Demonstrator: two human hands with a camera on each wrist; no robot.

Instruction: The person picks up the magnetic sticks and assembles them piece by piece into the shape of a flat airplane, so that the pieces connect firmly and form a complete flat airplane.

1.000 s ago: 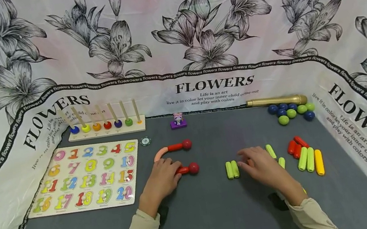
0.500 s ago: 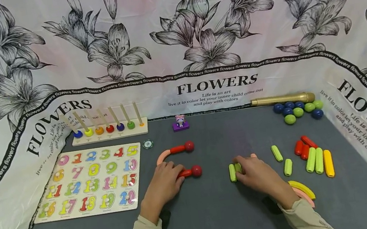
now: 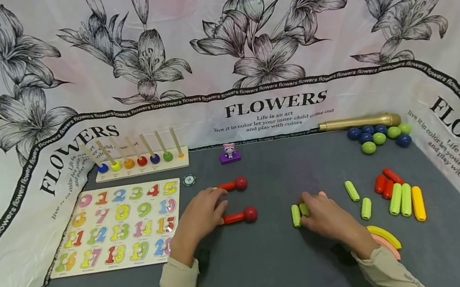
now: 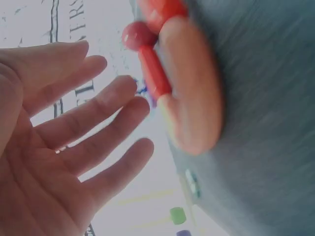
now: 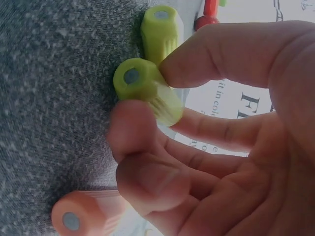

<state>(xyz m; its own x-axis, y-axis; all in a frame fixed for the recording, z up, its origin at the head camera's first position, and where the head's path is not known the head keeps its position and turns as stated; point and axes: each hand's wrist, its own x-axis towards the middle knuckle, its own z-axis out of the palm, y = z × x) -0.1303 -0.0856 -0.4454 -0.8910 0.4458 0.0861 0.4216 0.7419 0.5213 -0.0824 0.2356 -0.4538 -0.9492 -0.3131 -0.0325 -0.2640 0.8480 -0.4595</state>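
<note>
My left hand [image 3: 199, 220] hovers over a U-shaped toy, its fingers spread and apart from it in the left wrist view. That toy has a curved peach piece [image 4: 197, 93], mostly hidden in the head view, and two red sticks [image 3: 234, 218] ending in red balls [image 3: 250, 214]. On the grey table, my right hand [image 3: 328, 218] pinches a short green stick [image 5: 147, 88] between thumb and fingers. A second green stick [image 3: 296, 216] lies close beside it. Below the right fingers is a peach stick [image 5: 88, 211] with a grey dot at its end.
Right of the right hand lie green sticks [image 3: 351, 191], red sticks [image 3: 380, 184], a yellow stick [image 3: 418, 203] and curved pieces [image 3: 386, 236]. Behind are balls [image 3: 368, 147] and a golden rod [image 3: 358, 123]. A number board [image 3: 118, 264], peg stand [image 3: 144, 168], chip [image 3: 189, 180] and figurine [image 3: 229, 153] stand left.
My right hand has moved left onto one of the paired green sticks and now pinches it. My left hand has shifted slightly up from the lower red stick, uncovering more of it.
</note>
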